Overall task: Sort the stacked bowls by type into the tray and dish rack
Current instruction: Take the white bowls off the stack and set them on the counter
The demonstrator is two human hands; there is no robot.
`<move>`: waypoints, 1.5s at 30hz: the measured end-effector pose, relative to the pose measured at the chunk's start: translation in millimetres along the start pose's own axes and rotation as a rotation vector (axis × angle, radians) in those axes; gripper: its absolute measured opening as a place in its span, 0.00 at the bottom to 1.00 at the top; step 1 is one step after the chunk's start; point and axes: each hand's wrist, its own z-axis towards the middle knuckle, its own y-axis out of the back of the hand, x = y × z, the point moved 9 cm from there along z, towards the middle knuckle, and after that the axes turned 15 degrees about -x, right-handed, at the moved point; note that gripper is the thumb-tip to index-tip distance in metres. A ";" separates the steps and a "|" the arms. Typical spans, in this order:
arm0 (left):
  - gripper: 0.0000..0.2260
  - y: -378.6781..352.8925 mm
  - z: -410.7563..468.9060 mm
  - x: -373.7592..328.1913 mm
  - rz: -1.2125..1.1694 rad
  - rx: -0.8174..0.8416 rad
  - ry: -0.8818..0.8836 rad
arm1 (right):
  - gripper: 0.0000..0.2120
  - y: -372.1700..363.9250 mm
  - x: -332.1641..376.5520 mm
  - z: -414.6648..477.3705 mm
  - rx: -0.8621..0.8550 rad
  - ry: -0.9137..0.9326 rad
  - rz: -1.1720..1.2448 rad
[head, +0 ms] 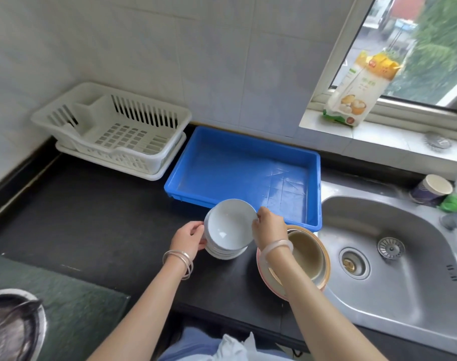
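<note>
A black stone countertop (pixel 92 217) runs along the tiled wall, with a stainless-steel sink (pixel 404 295) set in at the right; a round metal strainer (pixel 390 248) lies in its basin beside the drain. At the back stands a shallow blue plastic rectangular tray (pixel 248 142), its scratched floor showing, and just to its left a white slotted plastic dish rack (pixel 144 114) on its drip tray.

In front of the tray, on the counter, sits a stack of white ceramic bowls (pixel 228 230), its top bowl tilted up. Beside it, towards the sink, is a stack of wider beige bowls with pink rims (pixel 308 254); the right forearm crosses above it.

The left hand (pixel 189 237) curls its fingers round the white stack's left side. The right hand (pixel 269 226) pinches the top bowl's right rim.
</note>
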 end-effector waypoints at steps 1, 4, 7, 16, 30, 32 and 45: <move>0.10 -0.5 0.9 -0.5 0.019 -0.006 -0.004 | 0.06 5.4 -3.3 0.7 -0.015 -0.011 0.042; 0.11 -2.6 3.7 -5.3 0.115 -0.032 -0.033 | 0.07 23.0 -11.4 2.4 -0.065 -0.017 0.141; 0.09 -6.5 4.2 -15.6 0.228 -0.076 -0.092 | 0.06 37.7 -16.3 4.0 -0.108 -0.005 0.172; 0.05 -4.9 -6.9 -39.8 0.434 -0.267 -0.262 | 0.03 51.4 -28.2 -0.5 -0.081 -0.018 0.284; 0.10 77.3 21.5 -39.3 0.060 -0.342 -0.073 | 0.05 56.5 47.9 15.0 -0.004 0.153 0.388; 0.09 101.4 29.5 -36.4 0.031 -0.372 -0.046 | 0.05 43.6 71.3 16.9 0.024 0.181 0.398; 0.08 263.1 95.2 48.2 -0.155 -0.729 0.165 | 0.04 -115.2 225.3 24.0 0.322 0.247 0.375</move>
